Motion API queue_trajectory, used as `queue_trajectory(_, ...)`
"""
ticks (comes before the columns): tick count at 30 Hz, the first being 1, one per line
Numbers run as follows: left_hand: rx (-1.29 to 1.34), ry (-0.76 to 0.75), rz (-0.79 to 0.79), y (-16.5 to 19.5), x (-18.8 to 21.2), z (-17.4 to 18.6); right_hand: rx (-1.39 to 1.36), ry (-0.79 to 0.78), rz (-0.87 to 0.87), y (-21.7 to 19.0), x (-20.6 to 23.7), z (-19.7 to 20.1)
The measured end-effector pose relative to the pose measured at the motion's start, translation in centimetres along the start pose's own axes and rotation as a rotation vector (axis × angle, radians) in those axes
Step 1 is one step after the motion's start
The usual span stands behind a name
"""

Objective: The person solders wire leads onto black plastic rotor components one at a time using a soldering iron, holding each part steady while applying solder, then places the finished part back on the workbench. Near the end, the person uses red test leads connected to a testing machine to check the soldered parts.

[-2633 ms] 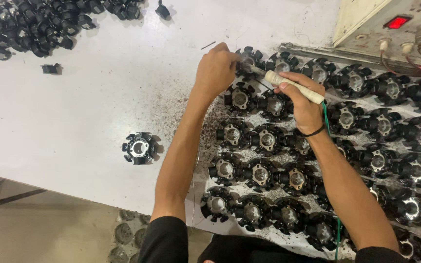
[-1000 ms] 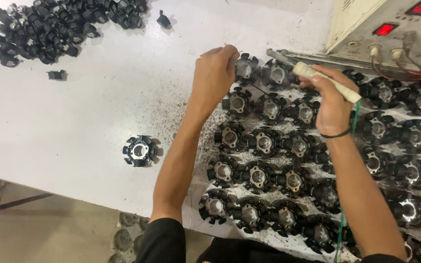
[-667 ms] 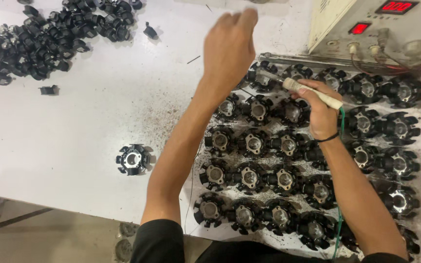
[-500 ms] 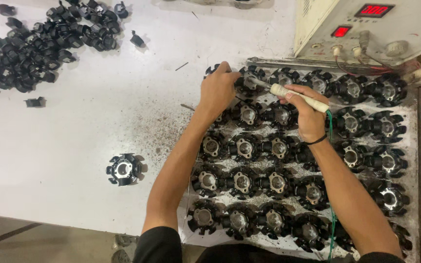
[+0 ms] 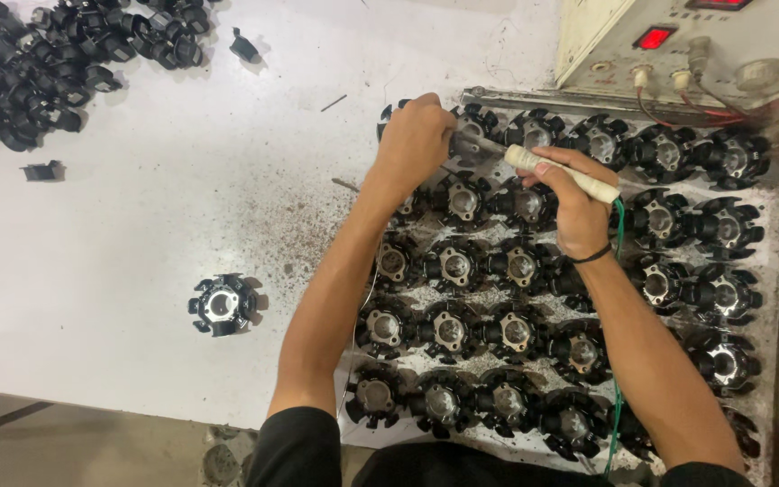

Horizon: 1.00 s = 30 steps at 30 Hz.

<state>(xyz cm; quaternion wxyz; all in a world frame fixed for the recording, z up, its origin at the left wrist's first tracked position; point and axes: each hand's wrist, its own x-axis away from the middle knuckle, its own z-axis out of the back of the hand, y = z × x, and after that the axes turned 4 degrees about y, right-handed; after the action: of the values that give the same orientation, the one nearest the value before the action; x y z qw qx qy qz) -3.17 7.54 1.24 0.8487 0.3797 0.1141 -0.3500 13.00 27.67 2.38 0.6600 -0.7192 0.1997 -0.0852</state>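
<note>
Fingers of the right hand curl tightly around a white-handled tool, tip aimed at a black finned part in the tray's top row on the white worktop. The left hand, knuckles up, fingers curled, rests on that part. Its grip is hidden.

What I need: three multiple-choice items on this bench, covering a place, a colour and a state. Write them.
1. The lone finned part lies: A in the tray; B on the white table; C on the box.
2. The tool's cord is: A green; B yellow; C blue.
3. The right hand is: A open; B flat on the table; C shut on the white-handled tool.
B, it sits alone on the white surface; A, green shows by the wrist; C, fingers wrap the handle.
</note>
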Motion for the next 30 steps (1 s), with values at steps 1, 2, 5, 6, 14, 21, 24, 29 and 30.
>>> queue_trajectory(1, 0.014, 0.013, 0.024, 0.1, 0.2, 0.0, 0.005, 0.004, 0.001, 0.0, 0.0, 0.0)
queue_trajectory(2, 0.030, 0.023, 0.048, 0.3, 0.3, -0.1, 0.016, -0.002, 0.011, -0.1, 0.1, -0.1)
queue_trajectory(5, -0.048, -0.029, 0.053, 0.5, 0.4, -0.3, 0.057, -0.021, 0.019, -0.4, 0.4, 0.0)
queue_trajectory(6, -0.029, -0.017, 0.047, 0.5, 0.3, -0.3, 0.072, -0.017, 0.023, -0.4, 0.5, 0.0)
queue_trajectory(14, 0.067, 0.027, 0.062, 1.0, 0.5, 0.2, 0.017, 0.036, 0.019, -0.2, 0.5, 0.2)
queue_trajectory(21, 0.020, 0.022, 0.045, 1.1, 0.6, 0.4, -0.002, 0.030, 0.001, 0.2, 0.3, 0.6)
queue_trajectory(24, 0.020, 0.028, 0.052, 1.2, 0.7, 0.4, -0.004, 0.035, -0.013, 0.1, 0.3, 0.5)
queue_trajectory(29, 0.000, 0.028, 0.046, 0.7, 0.9, 0.2, 0.011, 0.015, -0.015, 0.0, 0.4, 0.5)
queue_trajectory(30, 0.002, 0.020, 0.048, 0.6, 0.9, 0.1, 0.014, 0.013, -0.019, 0.1, 0.4, 0.6)
